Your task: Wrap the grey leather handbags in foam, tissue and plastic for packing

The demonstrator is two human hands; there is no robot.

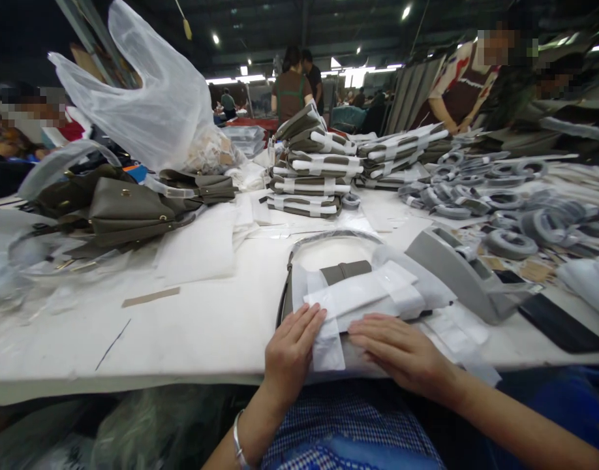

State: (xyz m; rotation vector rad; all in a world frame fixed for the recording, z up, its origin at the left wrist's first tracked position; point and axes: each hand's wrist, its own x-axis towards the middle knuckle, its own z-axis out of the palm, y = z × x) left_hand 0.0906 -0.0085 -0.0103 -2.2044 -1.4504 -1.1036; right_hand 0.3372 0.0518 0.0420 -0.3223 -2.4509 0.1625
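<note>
A dark olive handbag [348, 271] lies on the white table before me, its strap arching away at the back. White wrapping paper [372, 291] covers much of it, with pieces of clear tape across. My left hand [294, 339] lies on the bag's near left corner, fingers stretched over the paper and beside a hanging strip of it. Along the bag's near edge, my right hand [397, 349] rests with its fingers extended and close together. Neither hand is wrapped around anything. The bag's underside is hidden.
A grey tape dispenser [456, 274] stands to the right, beside a black phone-like slab [564, 323]. Wrapped bags [307, 186] are stacked at the back. Coiled, wrapped straps [509, 241] spread far right. Unwrapped olive bags [133, 209] lie left. A person [460, 85] stands across the table.
</note>
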